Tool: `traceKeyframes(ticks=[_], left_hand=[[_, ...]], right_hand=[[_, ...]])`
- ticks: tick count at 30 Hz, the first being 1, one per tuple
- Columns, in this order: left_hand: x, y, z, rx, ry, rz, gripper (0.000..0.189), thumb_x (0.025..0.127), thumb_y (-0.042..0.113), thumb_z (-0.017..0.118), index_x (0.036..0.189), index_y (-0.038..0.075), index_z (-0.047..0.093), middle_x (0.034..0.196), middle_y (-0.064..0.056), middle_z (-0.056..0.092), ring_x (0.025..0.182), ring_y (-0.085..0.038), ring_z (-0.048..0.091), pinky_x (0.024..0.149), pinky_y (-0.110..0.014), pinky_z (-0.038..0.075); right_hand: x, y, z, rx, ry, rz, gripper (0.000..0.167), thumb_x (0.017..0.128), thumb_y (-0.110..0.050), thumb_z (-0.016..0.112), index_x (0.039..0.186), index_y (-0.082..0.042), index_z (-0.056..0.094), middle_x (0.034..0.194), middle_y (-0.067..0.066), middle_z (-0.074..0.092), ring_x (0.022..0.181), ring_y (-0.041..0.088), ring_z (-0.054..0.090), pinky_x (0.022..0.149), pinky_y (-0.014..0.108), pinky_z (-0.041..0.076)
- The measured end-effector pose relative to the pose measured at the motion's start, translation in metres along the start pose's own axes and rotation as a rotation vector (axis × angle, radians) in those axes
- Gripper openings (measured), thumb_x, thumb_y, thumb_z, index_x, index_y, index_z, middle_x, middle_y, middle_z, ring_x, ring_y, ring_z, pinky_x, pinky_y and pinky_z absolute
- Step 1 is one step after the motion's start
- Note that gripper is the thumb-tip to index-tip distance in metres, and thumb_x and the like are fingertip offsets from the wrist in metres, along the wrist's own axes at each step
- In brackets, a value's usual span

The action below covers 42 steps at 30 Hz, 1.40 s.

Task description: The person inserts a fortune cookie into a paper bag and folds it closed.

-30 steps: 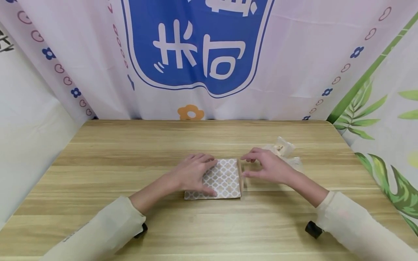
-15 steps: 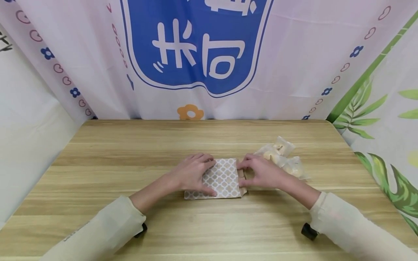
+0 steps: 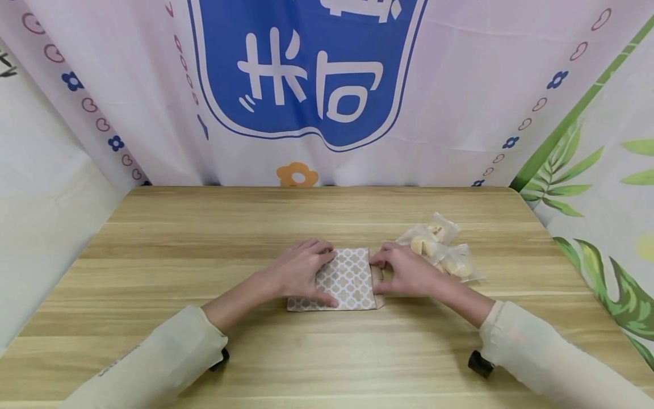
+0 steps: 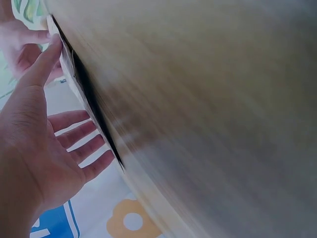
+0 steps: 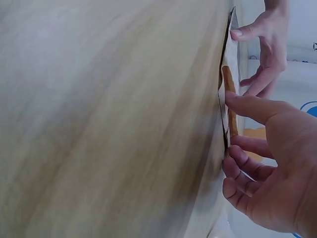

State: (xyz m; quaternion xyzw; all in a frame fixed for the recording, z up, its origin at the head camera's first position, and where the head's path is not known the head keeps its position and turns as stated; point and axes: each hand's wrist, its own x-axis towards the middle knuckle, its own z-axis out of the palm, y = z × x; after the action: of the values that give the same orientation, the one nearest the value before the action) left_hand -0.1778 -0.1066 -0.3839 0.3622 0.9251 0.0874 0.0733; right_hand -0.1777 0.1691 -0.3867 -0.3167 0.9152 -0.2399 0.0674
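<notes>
Two bare hands work over one flat carton (image 3: 349, 278), tan with a white lattice print, lying near the middle of one wood-grain table (image 3: 357, 363). Taking the carton as the clock's centre and the person's side as six, the left hand (image 3: 302, 271) reaches in from nine o'clock, its fingers and thumb spread across the carton's top. The right hand (image 3: 407, 272) is at three o'clock, thumb and bent fingers touching the carton's brown end flap (image 3: 377, 276); I cannot tell whether they pinch it or only press. Around two o'clock, beside the right hand, lie at least three clear packets (image 3: 423, 245) of pale pieces, overlapping, so a fuller count is unsure. Two pale sleeves (image 3: 158, 352) come in from eight and four o'clock, one small black object (image 3: 481, 363) by each cuff. At twelve hangs a cloth backdrop (image 3: 460, 102) with one blue badge (image 3: 311, 40). A second ago the right hand stood just clear of the carton; now it meets the flap, and more of the packets shows. Carton and left hand have stayed put.
</notes>
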Motion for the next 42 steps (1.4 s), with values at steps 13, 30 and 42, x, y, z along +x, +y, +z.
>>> traceKeyframes(ticks=[13,30,42], left_hand=[[0.000,0.001,-0.001,0.009,-0.004,-0.003,0.108,0.074,0.072,0.080,0.149,-0.001,0.053,0.153,-0.017,0.049,0.141,-0.036,0.045,0.117,-0.058,0.037],[-0.002,0.001,-0.003,0.025,-0.003,0.009,0.109,0.075,0.073,0.079,0.149,-0.002,0.052,0.153,-0.018,0.049,0.140,-0.036,0.046,0.118,-0.054,0.037],[-0.001,0.001,-0.003,0.001,-0.014,-0.005,0.109,0.075,0.072,0.080,0.150,-0.002,0.051,0.154,-0.018,0.048,0.142,-0.036,0.044,0.118,-0.055,0.036]], right_hand=[[0.001,0.003,0.009,0.119,0.065,-0.044,0.059,0.069,-0.021,0.094,0.120,0.000,0.073,0.090,0.000,0.062,0.084,0.016,0.055,0.075,0.027,0.045],[0.002,0.004,0.011,0.199,0.077,0.007,0.057,0.072,-0.021,0.096,0.118,0.004,0.073,0.092,0.002,0.065,0.084,0.016,0.055,0.076,0.028,0.046],[0.002,-0.001,0.010,0.464,0.063,0.099,0.042,0.085,-0.008,0.083,0.120,0.010,0.070,0.098,0.010,0.071,0.088,0.018,0.062,0.079,0.026,0.053]])
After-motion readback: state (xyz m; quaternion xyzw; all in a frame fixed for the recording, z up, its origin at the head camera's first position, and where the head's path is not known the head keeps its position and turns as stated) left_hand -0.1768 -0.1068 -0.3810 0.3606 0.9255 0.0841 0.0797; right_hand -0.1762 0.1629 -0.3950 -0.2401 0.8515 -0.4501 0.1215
